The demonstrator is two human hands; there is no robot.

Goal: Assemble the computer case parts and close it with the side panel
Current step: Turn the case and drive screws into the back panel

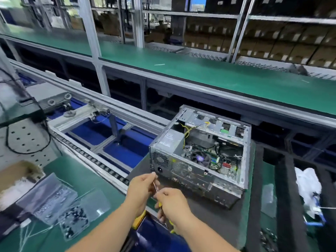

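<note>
An open grey computer case (200, 153) lies on its side on a dark mat, with its motherboard, cables and power supply showing. No side panel covers it. In front of its rear corner, my right hand (172, 206) grips a yellow-handled screwdriver (160, 203). The thin metal shaft (155, 186) points up towards my left hand (143, 186), whose fingers pinch at the shaft's tip. Whether a screw sits there is too small to tell.
Clear plastic bags of screws (54, 202) lie on the green table at the left, beside a cardboard box (16, 173). A roller conveyor with blue bins (116, 140) runs behind. White plastic wrapping (307, 188) lies at the right. A green shelf (200, 70) spans the back.
</note>
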